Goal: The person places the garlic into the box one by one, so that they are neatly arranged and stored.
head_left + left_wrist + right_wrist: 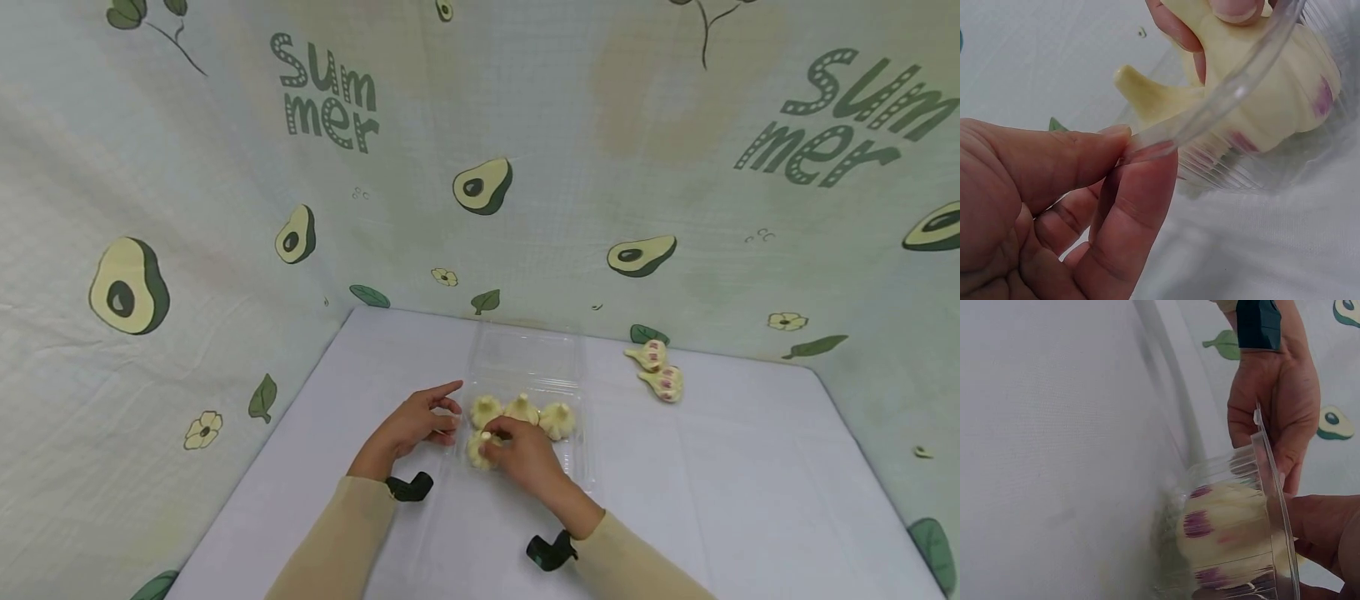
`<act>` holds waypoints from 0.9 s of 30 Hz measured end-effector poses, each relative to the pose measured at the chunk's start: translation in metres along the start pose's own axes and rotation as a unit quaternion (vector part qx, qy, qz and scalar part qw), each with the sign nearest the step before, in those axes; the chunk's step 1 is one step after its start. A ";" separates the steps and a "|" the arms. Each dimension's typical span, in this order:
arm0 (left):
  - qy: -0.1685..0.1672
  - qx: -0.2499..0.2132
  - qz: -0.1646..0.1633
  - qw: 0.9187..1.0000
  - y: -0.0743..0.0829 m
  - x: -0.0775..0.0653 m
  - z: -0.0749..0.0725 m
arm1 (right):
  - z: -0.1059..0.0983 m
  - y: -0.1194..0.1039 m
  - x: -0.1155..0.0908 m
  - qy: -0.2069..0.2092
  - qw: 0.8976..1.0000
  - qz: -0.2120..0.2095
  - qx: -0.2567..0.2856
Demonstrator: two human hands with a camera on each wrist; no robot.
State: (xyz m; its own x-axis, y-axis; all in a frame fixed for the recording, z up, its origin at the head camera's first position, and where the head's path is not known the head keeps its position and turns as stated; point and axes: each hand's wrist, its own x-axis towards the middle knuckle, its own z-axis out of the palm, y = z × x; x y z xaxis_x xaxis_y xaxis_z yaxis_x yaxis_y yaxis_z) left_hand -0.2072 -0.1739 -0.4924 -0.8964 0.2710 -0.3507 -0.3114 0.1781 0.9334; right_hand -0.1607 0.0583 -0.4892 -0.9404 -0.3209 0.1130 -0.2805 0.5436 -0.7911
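Observation:
A clear plastic clamshell box [585, 454] lies with its lid [528, 354] folded back. Three pale garlic bulbs, among them the middle one [521, 409], form its far row. Another garlic bulb [476, 451] sits in the near left corner, stem upward. My right hand [531, 460] holds that bulb by its stem from above. At the box's left side, my left hand [414, 425] pinches the clear rim between thumb and forefinger, as the left wrist view shows. Purple patches mark the held bulb's side in the right wrist view, through the box wall.
Two more garlic bulbs, the nearer one [664, 384] and the farther one [649, 356], lie on the white table [750, 467] to the box's right. A cloth backdrop [562, 167] printed with avocados rises behind the table and along its sides.

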 end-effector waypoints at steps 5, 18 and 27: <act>0.002 -0.005 0.003 1.000 0.001 -0.002 0.001 | 0.001 0.000 0.000 -0.010 1.000 -0.005 -0.011; -0.003 -0.004 0.008 1.000 0.004 -0.003 0.001 | 0.006 -0.007 0.003 -0.008 0.999 -0.020 -0.043; -0.009 -0.007 0.004 1.000 0.003 -0.002 0.001 | 0.007 -0.005 0.003 -0.011 0.999 -0.014 -0.040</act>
State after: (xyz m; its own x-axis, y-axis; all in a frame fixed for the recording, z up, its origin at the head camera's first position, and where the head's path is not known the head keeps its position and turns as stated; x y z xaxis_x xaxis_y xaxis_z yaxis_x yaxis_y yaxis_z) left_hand -0.2067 -0.1732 -0.4888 -0.8931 0.2884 -0.3452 -0.3098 0.1622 0.9369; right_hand -0.1608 0.0491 -0.4890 -0.9278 -0.3530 0.1204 -0.3217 0.5938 -0.7375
